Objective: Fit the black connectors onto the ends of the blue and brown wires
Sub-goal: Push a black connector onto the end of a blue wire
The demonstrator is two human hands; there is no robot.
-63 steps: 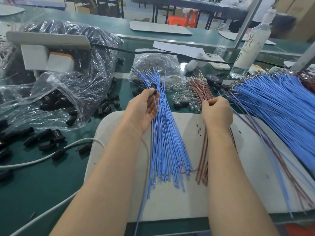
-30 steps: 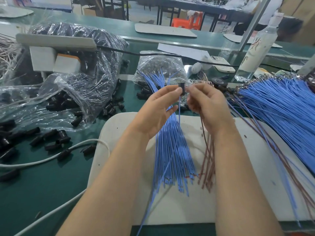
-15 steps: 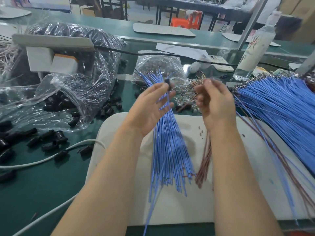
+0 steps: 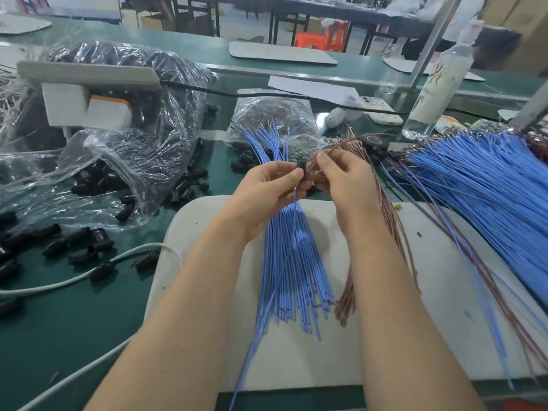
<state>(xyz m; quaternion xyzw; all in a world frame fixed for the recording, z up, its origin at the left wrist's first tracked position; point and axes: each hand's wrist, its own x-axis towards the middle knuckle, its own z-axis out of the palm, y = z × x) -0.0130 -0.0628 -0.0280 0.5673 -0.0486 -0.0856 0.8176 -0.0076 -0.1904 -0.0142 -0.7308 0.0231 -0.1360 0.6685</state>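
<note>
Head view: both hands are raised above the far edge of the white mat (image 4: 296, 360), fingertips almost meeting. The left hand (image 4: 267, 188) pinches one black connector (image 4: 302, 169) between thumb and curled fingers. A single blue wire (image 4: 245, 369) hangs from that connector, runs down across the mat and passes off its near edge. The right hand (image 4: 347, 179) has its fingers curled and pinches a thin brown wire (image 4: 312, 167) right at the connector; whether the tip is seated inside, cannot tell.

The blue wire bundle (image 4: 293, 262) lies fanned on the middle of the mat, under the left wrist. The brown wire bundle (image 4: 345, 301) lies on the mat just beside it, partly hidden by the right forearm. A big blue wire pile (image 4: 489, 209) overlaps the mat's right side, with a few brown strands mixed in.

Loose black connectors (image 4: 89, 247) are scattered on the green table (image 4: 59, 336) left of the mat, and more spill from a clear plastic bag (image 4: 133, 143) further left and beyond. A white cable (image 4: 59, 284) curves over the table off the mat's left edge. A small bag (image 4: 272, 117) of parts sits beyond the mat's far edge, and a clear bottle (image 4: 436, 87) stands beyond its far right corner.
</note>
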